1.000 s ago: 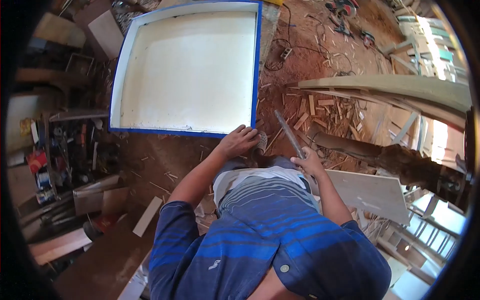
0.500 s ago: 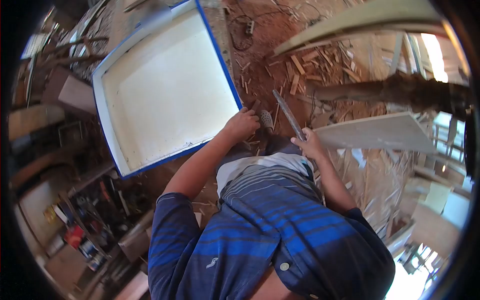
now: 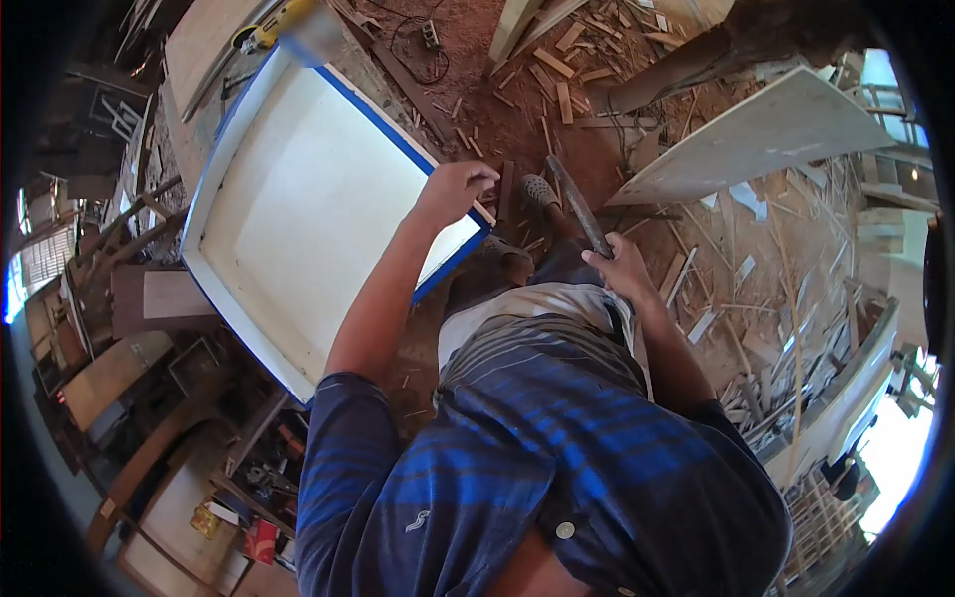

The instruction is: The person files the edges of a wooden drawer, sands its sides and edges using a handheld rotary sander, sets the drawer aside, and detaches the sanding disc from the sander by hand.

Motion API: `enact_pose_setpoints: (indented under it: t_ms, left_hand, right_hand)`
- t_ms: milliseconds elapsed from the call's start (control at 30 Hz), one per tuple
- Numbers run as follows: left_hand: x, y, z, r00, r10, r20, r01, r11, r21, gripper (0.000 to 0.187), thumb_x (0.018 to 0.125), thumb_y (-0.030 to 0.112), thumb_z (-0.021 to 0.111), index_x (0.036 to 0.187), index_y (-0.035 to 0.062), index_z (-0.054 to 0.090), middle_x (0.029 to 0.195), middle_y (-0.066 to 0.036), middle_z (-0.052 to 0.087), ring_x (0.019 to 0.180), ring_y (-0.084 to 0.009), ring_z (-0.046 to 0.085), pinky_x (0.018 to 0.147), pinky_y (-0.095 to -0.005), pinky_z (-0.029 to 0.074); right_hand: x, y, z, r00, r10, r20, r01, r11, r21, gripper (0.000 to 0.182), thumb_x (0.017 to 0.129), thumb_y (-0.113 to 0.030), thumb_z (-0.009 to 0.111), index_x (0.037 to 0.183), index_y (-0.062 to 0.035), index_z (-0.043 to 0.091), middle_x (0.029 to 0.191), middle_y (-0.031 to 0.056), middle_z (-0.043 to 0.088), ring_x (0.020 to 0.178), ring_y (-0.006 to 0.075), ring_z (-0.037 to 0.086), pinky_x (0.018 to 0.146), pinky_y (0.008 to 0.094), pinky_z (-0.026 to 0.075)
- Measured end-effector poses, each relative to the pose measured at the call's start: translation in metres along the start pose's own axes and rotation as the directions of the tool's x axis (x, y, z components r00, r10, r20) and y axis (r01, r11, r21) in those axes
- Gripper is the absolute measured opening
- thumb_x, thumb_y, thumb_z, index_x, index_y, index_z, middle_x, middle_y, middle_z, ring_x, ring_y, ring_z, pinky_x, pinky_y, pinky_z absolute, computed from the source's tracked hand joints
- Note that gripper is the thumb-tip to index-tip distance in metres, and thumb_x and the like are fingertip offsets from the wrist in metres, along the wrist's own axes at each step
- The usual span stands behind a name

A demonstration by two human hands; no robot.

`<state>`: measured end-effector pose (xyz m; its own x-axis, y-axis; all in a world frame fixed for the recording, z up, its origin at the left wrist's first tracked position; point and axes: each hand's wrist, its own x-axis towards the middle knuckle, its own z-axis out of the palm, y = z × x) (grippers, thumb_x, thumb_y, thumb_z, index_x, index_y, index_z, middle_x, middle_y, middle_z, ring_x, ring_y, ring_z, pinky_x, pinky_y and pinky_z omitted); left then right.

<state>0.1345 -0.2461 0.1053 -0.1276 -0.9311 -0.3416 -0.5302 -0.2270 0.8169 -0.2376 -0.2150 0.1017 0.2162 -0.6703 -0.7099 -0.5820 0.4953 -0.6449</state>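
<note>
A large shallow white tray-like panel with raised sides and blue edges lies in front of me on the left. My left hand is over its right side near the close corner, wrist bent and fingers curled together just past the blue edge. What those fingers hold, if anything, is hidden. In my right hand is a long, narrow, dark grey flat bar that looks like a file. I grip it at its near end, and it points forward, away from my body, apart from the panel.
A yellow power tool is at the panel's far end. Wood scraps litter the reddish floor. To the right a pale board leans beside a dark timber. A cable with a socket block lies ahead. My shoe shows between the hands.
My left hand has lifted from the panel's near corner and shifted left and forward along its side. The view has turned, so the panel appears rotated. The right hand still grips the file.
</note>
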Motion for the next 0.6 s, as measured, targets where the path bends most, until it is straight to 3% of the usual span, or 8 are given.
enact_pose_setpoints:
  t_ms: [100,200,300,400,433,567,600]
  left_hand:
    - [-0.015,0.003,0.004,0.98,0.07,0.186,-0.107,0.975,0.197,0.017,0.099,0.013,0.069,0.113,0.0062,0.077,0.105,-0.017,0.078,0.101,-0.0382,0.073,0.089,-0.0444,0.058]
    - [-0.021,0.003,0.011,0.98,0.149,0.134,-0.175,0.961,0.212,0.014,0.097,0.01,0.071,0.108,0.0039,0.077,0.101,-0.016,0.077,0.098,-0.0386,0.072,0.088,-0.0447,0.058]
    - [-0.026,-0.007,0.01,0.928,0.367,-0.065,-0.35,0.917,0.193,0.014,0.094,0.007,0.074,0.107,0.0034,0.078,0.096,-0.015,0.076,0.093,-0.0359,0.072,0.085,-0.0413,0.057]
    - [-0.056,0.006,0.002,0.951,0.168,-0.258,-0.131,0.979,0.154,0.011,0.093,0.007,0.076,0.103,0.0054,0.082,0.094,-0.015,0.075,0.088,-0.0342,0.072,0.078,-0.0408,0.057]
    - [-0.069,-0.007,0.001,0.957,0.095,-0.275,-0.054,0.987,0.152,0.015,0.096,0.01,0.076,0.109,0.0061,0.082,0.094,-0.015,0.075,0.086,-0.0311,0.073,0.077,-0.039,0.057]
    - [-0.118,-0.047,0.025,0.872,-0.048,-0.487,0.104,0.991,0.089,0.016,0.097,0.01,0.075,0.111,0.0045,0.081,0.098,-0.015,0.077,0.09,-0.0272,0.075,0.081,-0.0372,0.058]
    - [-0.126,-0.059,0.035,0.859,-0.09,-0.504,0.136,0.989,0.056,0.017,0.098,0.01,0.075,0.113,0.0048,0.081,0.1,-0.015,0.077,0.092,-0.0254,0.075,0.083,-0.0368,0.058]
  right_hand:
    - [-0.005,0.013,0.008,1.0,0.008,-0.019,-0.007,0.999,0.032,0.034,0.092,-0.026,0.083,0.093,-0.0006,0.061,0.066,0.0047,0.06,0.05,0.0124,0.058,0.044,0.0318,0.046]
    - [-0.011,0.015,0.014,0.999,0.017,-0.038,-0.016,0.999,0.046,0.034,0.092,-0.026,0.083,0.094,-0.0006,0.061,0.067,0.005,0.061,0.05,0.0127,0.058,0.045,0.0321,0.046]
    - [-0.013,0.018,0.018,0.999,0.013,-0.053,-0.009,0.997,0.076,0.035,0.092,-0.027,0.084,0.095,0.0,0.061,0.067,0.0052,0.061,0.05,0.013,0.059,0.045,0.0327,0.046]
    - [-0.015,0.021,0.021,0.998,0.015,-0.055,-0.01,0.996,0.089,0.037,0.092,-0.027,0.084,0.098,0.0009,0.061,0.068,0.0059,0.061,0.051,0.0138,0.06,0.045,0.0334,0.047]
    - [-0.015,0.019,0.022,0.999,0.026,-0.045,-0.022,0.996,0.091,0.038,0.091,-0.027,0.084,0.1,0.0015,0.061,0.07,0.0065,0.062,0.051,0.0141,0.061,0.046,0.0335,0.048]
    - [-0.011,-0.016,0.049,0.997,0.0,-0.075,0.007,0.996,0.093,0.04,0.09,-0.023,0.085,0.104,0.0035,0.058,0.079,0.0092,0.065,0.056,0.0161,0.066,0.05,0.0335,0.054]
    - [-0.002,-0.019,0.064,0.997,-0.015,-0.075,0.029,0.979,0.201,0.042,0.089,-0.022,0.086,0.104,0.0038,0.057,0.081,0.0097,0.066,0.059,0.0164,0.068,0.052,0.0332,0.055]
